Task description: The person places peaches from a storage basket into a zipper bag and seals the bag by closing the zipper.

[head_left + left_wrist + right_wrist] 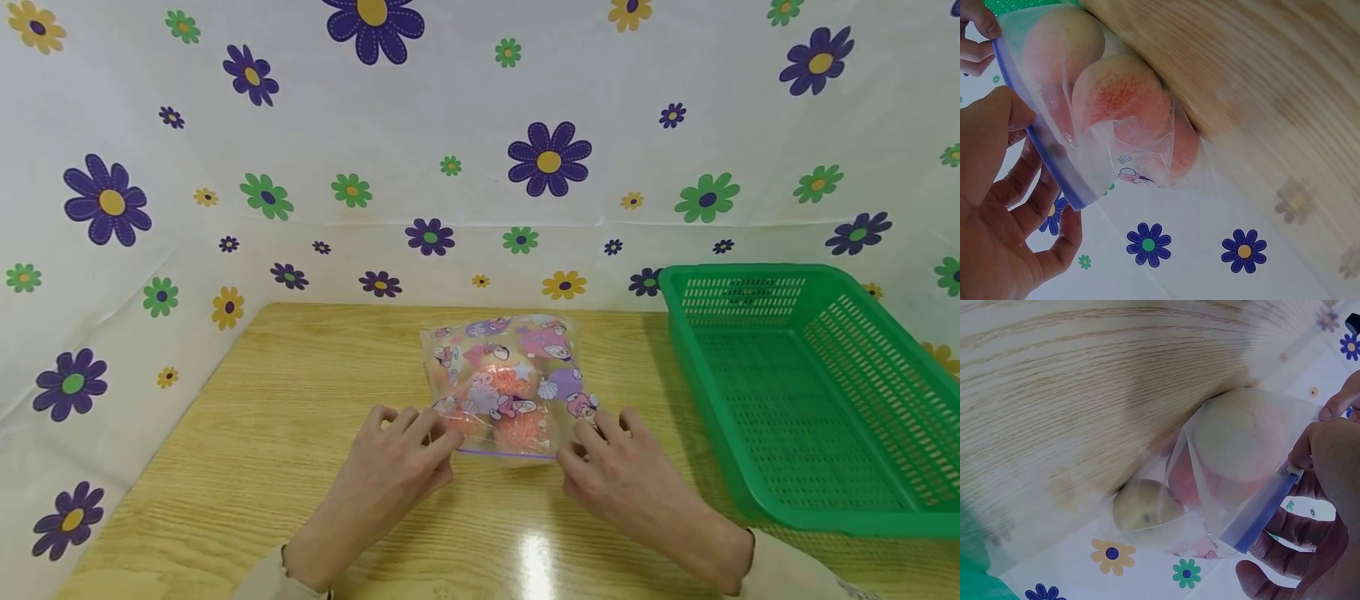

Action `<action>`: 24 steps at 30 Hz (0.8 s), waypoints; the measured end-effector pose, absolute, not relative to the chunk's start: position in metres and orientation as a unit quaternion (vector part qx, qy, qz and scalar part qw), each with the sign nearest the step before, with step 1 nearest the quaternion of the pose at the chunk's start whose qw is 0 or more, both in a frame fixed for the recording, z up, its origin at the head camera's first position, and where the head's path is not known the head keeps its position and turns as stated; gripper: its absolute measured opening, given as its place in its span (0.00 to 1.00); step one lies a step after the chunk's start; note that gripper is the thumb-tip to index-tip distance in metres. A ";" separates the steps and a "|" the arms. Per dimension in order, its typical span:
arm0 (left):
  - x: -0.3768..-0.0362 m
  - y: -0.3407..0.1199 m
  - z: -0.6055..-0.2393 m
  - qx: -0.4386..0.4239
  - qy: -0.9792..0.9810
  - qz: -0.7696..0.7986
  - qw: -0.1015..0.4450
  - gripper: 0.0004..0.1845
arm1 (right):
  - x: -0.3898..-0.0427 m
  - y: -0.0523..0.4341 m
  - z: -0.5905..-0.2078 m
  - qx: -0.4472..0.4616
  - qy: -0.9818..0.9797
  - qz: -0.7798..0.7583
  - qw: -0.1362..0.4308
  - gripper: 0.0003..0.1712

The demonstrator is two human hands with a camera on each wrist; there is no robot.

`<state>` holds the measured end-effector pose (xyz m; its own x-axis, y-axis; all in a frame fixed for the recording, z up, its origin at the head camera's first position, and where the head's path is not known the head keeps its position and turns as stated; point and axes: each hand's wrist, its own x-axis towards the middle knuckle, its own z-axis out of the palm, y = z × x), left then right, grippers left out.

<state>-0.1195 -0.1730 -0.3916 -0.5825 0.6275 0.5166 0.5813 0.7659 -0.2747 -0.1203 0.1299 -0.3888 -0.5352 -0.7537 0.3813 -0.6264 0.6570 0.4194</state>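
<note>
Head view is showing both hands working at the near edge of a clear plastic zip bag printed with cartoon figures (pixel 508 385), which is lying flat near the middle of the pale wood-grain table (pixel 247 467), a little toward its far edge. The left hand (pixel 393 467) is pinching the bag's near left corner, thumb and fingers curled narrowly onto the purple zip strip (pixel 1041 150); the right hand (pixel 622 475) is pinching the near right corner in the same way, its fingers closed on the strip. Through the film, the wrist views are showing round peach-coloured fruits (pixel 1119 94) crowding together inside, and one paler yellowish round piece (pixel 1141 509) deeper in. Judging from this, the bag is likely carrying some weight for so thin a skin: the film is soft, slack and probably slippery, so the load would be sagging and rolling if lifted by the strip alone. The fruit looks bruisable, so squeezing through the film seems unwise. The stiffer zip strip at both corners is the surest place to be gripping, with a palm going under the bulge for lifting. Farther off, by the table's right edge and well apart from the bag, a green slotted plastic basket (pixel 862 500) is sitting. Beyond the far edge, a white cloth backdrop with purple, green and yellow flowers (pixel 480 108) is hanging.
</note>
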 end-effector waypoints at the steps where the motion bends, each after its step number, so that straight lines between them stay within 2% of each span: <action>1: -0.120 -0.173 -0.392 -0.340 -0.889 0.038 0.305 0.12 | -0.120 0.130 -0.389 0.397 -0.869 -0.117 0.272 0.14; 24: -0.119 -0.173 -0.392 -0.351 -0.893 0.006 0.281 0.14 | -0.120 0.135 -0.389 0.397 -0.854 -0.099 0.322 0.14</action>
<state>-0.1195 -0.1734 -0.3920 -0.5961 0.6297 0.4982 0.6230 0.7541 -0.2077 -0.1202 0.1352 -0.3891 -0.4771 -0.7423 0.4706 -0.6150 0.6645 0.4245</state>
